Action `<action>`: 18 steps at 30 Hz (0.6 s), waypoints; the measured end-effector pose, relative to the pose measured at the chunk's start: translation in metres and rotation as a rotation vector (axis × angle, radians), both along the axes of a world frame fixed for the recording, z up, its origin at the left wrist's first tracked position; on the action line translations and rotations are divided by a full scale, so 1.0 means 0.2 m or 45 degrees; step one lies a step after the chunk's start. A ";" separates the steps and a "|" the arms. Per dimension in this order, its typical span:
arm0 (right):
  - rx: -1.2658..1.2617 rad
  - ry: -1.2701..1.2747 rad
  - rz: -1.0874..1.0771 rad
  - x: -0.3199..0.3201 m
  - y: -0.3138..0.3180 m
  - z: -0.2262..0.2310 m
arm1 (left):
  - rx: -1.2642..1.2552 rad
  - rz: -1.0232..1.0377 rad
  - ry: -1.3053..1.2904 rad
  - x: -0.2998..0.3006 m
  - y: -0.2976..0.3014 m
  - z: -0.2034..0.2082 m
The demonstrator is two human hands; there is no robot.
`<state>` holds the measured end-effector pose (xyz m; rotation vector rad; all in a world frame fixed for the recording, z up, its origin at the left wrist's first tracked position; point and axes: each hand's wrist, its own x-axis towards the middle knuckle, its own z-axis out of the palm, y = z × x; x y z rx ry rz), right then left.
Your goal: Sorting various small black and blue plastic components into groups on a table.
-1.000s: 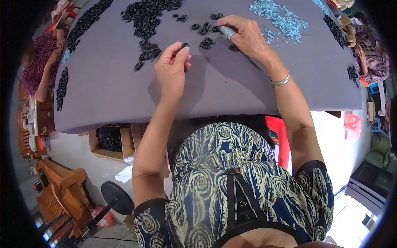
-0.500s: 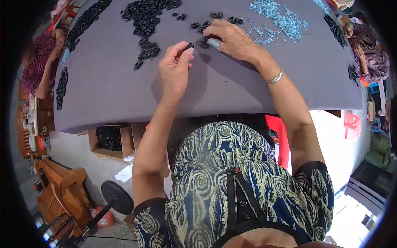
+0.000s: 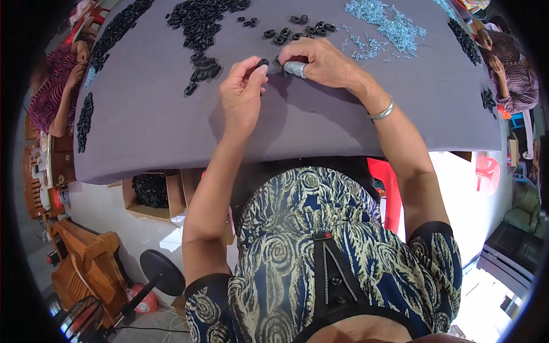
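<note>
Between the thumb and fingers of my left hand [image 3: 243, 86] is a small black oval plastic piece [image 3: 263, 63], held just above the grey cloth. My right hand [image 3: 323, 62] is close beside it, its fingers curled into a pinch with a black piece [image 3: 277, 59] showing at the tips. A silvery wrap [image 3: 295, 69] covers one of its digits, and a silver bangle circles the wrist. Several loose black plastic pieces [image 3: 283, 35] lie just beyond the right hand. Small pale-blue coiled pieces like springs [image 3: 366, 47] are scattered to the right of them.
Grey cloth [image 3: 320, 128] covers the table. Larger heaps of black pieces [image 3: 200, 26] and pale-blue coils [image 3: 389, 26] lie farther back. Other people sit at the left [image 3: 57, 86] and right [image 3: 512, 74] edges. An open carton [image 3: 166, 212] of black pieces stands below the table.
My right hand has drawn back slightly toward me and closer to my left hand, uncovering some of the loose black pieces. The left hand stays in place, holding its piece.
</note>
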<state>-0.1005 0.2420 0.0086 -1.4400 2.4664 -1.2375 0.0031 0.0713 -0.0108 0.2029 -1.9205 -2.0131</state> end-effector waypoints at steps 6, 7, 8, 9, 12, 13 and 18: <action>-0.196 0.085 -0.404 -0.07 0.06 0.05 | 0.040 0.013 -0.009 0.01 0.01 0.02; -0.235 -0.082 -0.492 -0.09 0.09 0.05 | 0.044 0.024 -0.009 0.01 0.01 0.02; -0.189 -0.122 -0.574 -0.11 0.12 0.07 | 0.046 0.025 -0.004 0.00 0.01 0.02; -0.190 -0.119 -0.573 -0.12 0.14 0.08 | 0.066 0.030 -0.001 0.01 0.01 0.02; -0.095 0.006 -0.698 -0.14 0.16 0.08 | 0.079 0.039 0.003 0.01 0.00 0.01; -0.132 0.065 -0.653 -0.15 0.16 0.04 | 0.071 0.041 0.002 0.01 0.00 0.01; -0.026 0.386 -0.507 -0.15 0.12 0.01 | 0.057 0.040 -0.007 0.01 0.01 0.02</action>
